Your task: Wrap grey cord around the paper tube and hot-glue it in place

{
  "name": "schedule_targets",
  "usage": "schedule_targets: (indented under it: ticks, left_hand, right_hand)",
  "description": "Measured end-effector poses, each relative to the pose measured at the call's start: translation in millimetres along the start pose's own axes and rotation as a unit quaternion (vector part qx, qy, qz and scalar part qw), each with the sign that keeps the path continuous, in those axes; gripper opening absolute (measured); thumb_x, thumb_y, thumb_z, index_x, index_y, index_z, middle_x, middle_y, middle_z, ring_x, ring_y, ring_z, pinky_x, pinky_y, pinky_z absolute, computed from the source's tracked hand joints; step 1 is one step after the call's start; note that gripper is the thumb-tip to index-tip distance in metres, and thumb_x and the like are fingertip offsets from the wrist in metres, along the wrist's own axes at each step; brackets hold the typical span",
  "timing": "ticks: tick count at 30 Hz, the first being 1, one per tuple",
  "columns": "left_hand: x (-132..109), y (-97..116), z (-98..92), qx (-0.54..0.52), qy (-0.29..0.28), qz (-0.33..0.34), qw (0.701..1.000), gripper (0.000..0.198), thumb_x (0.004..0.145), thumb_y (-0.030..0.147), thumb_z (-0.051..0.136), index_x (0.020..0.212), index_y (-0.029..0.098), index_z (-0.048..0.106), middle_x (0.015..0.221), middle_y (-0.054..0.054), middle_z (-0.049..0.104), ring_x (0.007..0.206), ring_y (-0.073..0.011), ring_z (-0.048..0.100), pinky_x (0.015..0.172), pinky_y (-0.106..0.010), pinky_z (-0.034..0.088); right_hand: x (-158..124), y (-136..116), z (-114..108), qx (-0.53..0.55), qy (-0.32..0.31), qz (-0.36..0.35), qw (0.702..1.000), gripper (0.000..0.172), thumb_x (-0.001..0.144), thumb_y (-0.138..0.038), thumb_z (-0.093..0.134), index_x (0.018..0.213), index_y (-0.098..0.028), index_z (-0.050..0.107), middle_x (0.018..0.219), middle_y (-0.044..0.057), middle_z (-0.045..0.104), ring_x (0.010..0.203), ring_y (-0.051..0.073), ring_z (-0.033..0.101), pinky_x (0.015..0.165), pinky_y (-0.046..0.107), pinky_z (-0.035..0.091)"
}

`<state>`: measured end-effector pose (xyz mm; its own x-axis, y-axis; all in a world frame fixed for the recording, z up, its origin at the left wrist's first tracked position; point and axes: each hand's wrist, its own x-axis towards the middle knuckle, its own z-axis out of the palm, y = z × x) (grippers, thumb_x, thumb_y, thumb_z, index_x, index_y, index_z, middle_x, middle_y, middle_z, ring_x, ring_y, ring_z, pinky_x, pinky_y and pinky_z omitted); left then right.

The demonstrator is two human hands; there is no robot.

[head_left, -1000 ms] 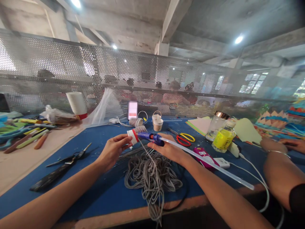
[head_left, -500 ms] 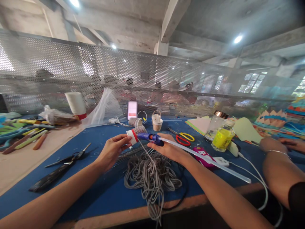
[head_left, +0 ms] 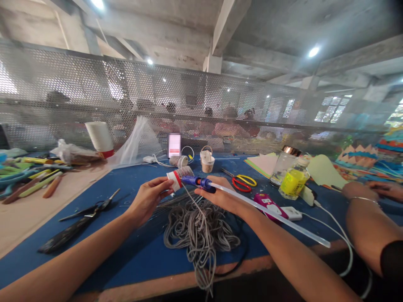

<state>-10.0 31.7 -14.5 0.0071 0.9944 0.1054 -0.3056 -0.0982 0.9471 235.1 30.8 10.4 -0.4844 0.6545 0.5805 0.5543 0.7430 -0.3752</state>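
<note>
My left hand pinches a white paper cup with a red band, tipped on its side. Grey cord is wound round the cup's far part. In my right hand is a blue glue gun, its nozzle up against the cord-wrapped cup. A long clear glue stick sticks out of the gun's back, over my right forearm. From the cup a strand runs down to a loose heap of grey cord below my hands. Thin dark rods lie beside the heap, partly hidden.
Black-handled scissors lie left; red-and-yellow scissors lie right of centre. Beyond stand small cups, a phone, a glass jar and a yellow bottle. Another person's arm rests at right. Stacked paper cups stand left.
</note>
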Motion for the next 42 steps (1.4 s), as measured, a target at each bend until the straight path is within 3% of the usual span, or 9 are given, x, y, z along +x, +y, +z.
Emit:
schedule_targets:
  ticks: [42]
  left_hand:
    - [1.4, 0.3, -0.7, -0.025, 0.011, -0.007, 1.000, 0.020, 0.066, 0.024, 0.083, 0.081, 0.013, 0.074, 0.086, -0.006, 0.073, 0.076, -0.0145, 0.067, 0.073, -0.023, 0.054]
  right_hand:
    - [-0.7, 2.8, -1.9, -0.016, -0.024, 0.009, 1.000, 0.038, 0.087, -0.047, 0.062, 0.065, -0.018, 0.053, 0.065, -0.003, 0.052, 0.059, 0.009, 0.045, 0.057, 0.023, 0.030]
